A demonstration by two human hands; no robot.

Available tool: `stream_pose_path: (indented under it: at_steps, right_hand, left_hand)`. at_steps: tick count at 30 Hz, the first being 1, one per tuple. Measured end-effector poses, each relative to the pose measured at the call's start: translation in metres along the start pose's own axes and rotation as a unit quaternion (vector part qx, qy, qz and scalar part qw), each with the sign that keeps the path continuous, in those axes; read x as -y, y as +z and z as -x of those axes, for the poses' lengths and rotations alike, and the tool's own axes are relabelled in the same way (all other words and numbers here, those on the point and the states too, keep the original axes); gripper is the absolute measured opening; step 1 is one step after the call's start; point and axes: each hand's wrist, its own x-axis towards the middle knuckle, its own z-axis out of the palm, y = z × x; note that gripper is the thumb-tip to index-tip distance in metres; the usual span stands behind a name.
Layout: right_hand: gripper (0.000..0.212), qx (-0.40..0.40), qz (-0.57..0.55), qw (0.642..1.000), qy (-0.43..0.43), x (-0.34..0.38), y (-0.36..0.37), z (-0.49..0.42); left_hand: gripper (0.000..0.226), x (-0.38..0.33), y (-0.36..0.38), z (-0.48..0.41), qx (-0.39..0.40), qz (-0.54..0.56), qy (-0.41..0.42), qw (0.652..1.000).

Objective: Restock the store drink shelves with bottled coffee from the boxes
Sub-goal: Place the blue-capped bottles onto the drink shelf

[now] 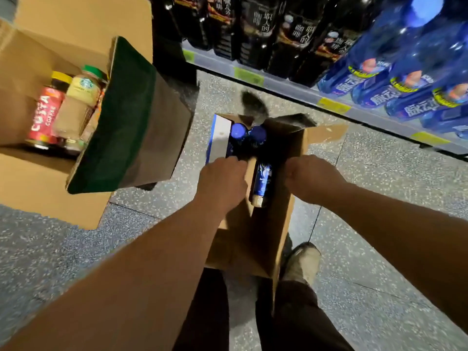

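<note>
Hands: we are reaching both into the narrow carton on the floor — left hand curled over the near flap, right hand fisted at the opposite wall, probably spreading the opening to get at the bottles.
Fingers: both sets are tucked under and out of sight; we cannot tell whether they are clamping on cardboard or closing on nothing.
Stock: one blue-labelled bottle is lying between our hands, and two blue caps are standing upright further in.
Shelf: the shelf is waiting just beyond, holding dark bottles with white Chinese lettering and blue bottles — writing too blurred to read.
Second box: the open box at left is carrying a red "COSTA COFFEE" bottle and a Starbucks bottle.
</note>
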Motion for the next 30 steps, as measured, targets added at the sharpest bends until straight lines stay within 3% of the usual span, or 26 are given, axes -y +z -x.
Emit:
stream_pose_path:
  at_steps: [2,9,12,21,27,30]
  right_hand:
    - [0.022,-0.023,-0.023,0.999,0.005,0.002,0.013,-0.030]
    - [0.065,-0.112,-0.087,0.990,-0.007,0.003,0.036,-0.106]
    - [0.071,-0.123,-0.075,0.989,-0.023,0.008,0.045,-0.119]
    - [0.049,-0.211,-0.071,0.975,-0.022,0.023,0.068,-0.138]
    - [0.044,-0.200,-0.050,0.978,-0.028,0.014,0.050,-0.110]
    - [0.043,-0.172,-0.023,0.985,-0.024,0.020,0.032,-0.088]
  left_hand:
    - [0.020,0.007,0.016,-0.020,-0.031,-0.018,0.007,0.999]
    - [0.032,0.026,0.062,-0.066,-0.093,-0.089,0.014,0.992]
    - [0.025,0.029,0.076,-0.072,-0.101,-0.122,0.045,0.986]
    - [0.040,0.039,0.095,-0.081,-0.091,-0.204,0.085,0.971]
    - [0.039,0.032,0.069,-0.069,-0.065,-0.141,0.100,0.983]
    - [0.034,0.026,0.044,-0.057,-0.044,-0.062,0.068,0.995]
